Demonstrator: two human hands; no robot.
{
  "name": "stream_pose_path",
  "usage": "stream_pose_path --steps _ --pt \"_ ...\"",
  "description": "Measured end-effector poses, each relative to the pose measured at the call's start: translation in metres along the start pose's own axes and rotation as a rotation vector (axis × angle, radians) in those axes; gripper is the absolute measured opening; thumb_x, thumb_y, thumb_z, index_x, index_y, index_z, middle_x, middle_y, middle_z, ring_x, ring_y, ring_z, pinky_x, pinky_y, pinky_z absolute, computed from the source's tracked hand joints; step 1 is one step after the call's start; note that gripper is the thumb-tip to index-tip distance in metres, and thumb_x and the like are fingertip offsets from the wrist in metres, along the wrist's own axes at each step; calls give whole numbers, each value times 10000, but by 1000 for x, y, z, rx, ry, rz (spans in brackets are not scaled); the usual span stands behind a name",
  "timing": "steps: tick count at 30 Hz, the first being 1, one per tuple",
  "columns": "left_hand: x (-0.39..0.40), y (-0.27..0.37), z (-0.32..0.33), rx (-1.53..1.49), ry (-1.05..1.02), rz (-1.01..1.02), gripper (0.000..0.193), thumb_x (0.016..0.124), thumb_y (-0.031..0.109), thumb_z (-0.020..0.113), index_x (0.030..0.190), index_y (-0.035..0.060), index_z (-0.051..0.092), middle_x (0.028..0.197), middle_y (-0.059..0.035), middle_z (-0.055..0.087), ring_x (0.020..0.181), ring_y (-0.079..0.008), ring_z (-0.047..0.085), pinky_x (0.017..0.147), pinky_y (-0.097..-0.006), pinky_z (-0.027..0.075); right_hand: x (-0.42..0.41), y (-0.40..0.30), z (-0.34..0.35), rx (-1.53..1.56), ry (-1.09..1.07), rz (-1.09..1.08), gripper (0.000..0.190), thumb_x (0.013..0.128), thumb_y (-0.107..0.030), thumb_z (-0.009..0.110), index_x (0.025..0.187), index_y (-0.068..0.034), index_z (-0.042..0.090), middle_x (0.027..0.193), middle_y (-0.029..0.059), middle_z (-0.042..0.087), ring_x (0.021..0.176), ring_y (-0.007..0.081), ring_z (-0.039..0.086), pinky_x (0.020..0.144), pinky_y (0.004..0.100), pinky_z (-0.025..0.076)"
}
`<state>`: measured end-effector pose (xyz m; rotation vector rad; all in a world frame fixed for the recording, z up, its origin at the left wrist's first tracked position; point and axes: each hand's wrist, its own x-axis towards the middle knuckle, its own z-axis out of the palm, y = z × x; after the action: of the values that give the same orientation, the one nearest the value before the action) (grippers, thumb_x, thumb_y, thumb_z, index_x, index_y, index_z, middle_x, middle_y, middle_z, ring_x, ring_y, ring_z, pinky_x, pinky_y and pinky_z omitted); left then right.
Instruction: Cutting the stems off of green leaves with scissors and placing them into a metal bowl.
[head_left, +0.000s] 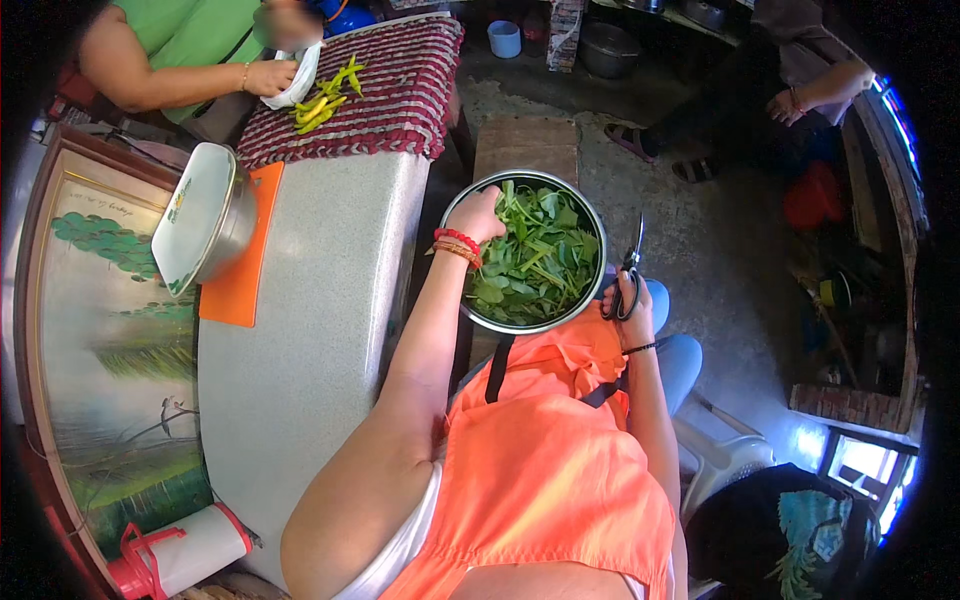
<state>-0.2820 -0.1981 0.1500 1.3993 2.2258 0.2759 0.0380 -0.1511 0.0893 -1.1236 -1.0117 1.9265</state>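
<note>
A round metal bowl (598, 281), full of cut leafy greens (534, 251), sits in front of my knees at the edge of a wooden bench (525, 146). Inside its left rim, my left hand (478, 216) is closed on some of the greens; its fingertips are partly hidden. To the right of the bowl, my right hand (637, 319) grips black-handled scissors (632, 259) by the finger loops. Their blades point away from me, outside the bowl. An orange apron (555, 450) covers my lap.
Left is a pale counter (315, 322) with an orange cutting board (244, 277), a tilted white tray (191, 214) and a thermos jug (195, 551). Beyond, a person's hand (271, 77) holds a white bowl (300, 79) near green chilies (322, 105). Another person's sandalled foot (630, 142) is ahead right.
</note>
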Motion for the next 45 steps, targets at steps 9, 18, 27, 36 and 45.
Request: stream_pose_path --steps 9,18,27,36,45 --pt "-47 70 18 70 227 85 396 720 54 659 1093 10 535 1139 -223 537 1005 -395 567 837 -459 521 -1 -1 0 5 3 10 290 941 -299 581 1064 -41 531 732 30 567 573 114 547 507 245 464" --pt "-75 114 104 372 292 109 313 803 133 548 1055 -48 589 1192 -204 528 1133 -358 498 817 -487 509 -1 -2 3 -3 3 9 274 943 -300 575 1032 -45 533 721 30 567 573 116 550 508 243 465" --pt "-80 106 39 91 249 256 204 822 137 578 972 1 609 1025 -162 598 940 -328 593 773 -436 528 -3 -2 1 -9 21 14 263 946 -298 573 1017 -48 539 719 31 566 570 114 548 504 244 462" --pt "-11 -8 41 14 401 125 112 796 23 530 833 -27 623 853 -244 611 824 -393 621 728 -451 510 -2 -2 -3 36 2 19 259 947 -299 571 1026 -54 539 720 30 571 569 113 549 499 242 457" --pt "54 -58 98 -425 74 -145 517 791 345 710 1137 -18 584 1063 -263 631 1047 -382 594 901 -413 468 -2 -2 1 50 -8 23 275 940 -308 581 1051 -59 541 719 31 569 564 115 544 502 242 454"
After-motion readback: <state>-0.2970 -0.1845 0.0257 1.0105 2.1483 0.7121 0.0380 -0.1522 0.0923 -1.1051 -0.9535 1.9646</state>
